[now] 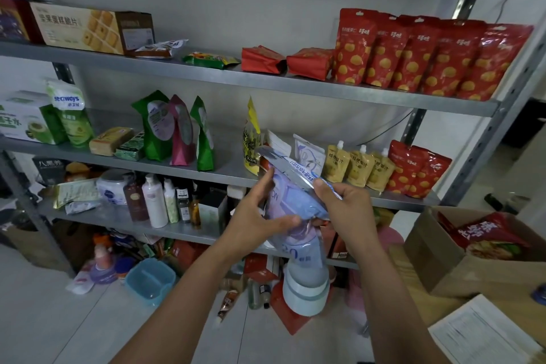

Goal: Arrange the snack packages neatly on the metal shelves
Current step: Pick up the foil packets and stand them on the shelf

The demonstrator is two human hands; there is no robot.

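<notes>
1. The blue package (295,204) shows a large "30" near its lower end and the letters "ON" beside the left thumb. A line of Chinese print runs along its silver top strip, too slanted to read.
2. A green pouch (69,115) near the left end of the middle shelf reads "seaways".
3. A beige box (85,28) at the left end of the top shelf carries big Chinese characters and pictures of square biscuits.
4. Red pouches (419,53) printed with yellow rounds and white characters stand in a row at the right end of the top shelf. Yellow spout pouches (357,165) stand toward the right end of the middle shelf.
5. The left hand (260,221) grips the blue package from the left, thumb curled across its front and fingers behind it.
6. The right hand (339,207) pinches the package's upper right edge at the silver strip, fingers curled.
7. The package is held tilted in the air, in front of the middle shelf's front edge on the metal shelves (266,83), right of centre.
</notes>
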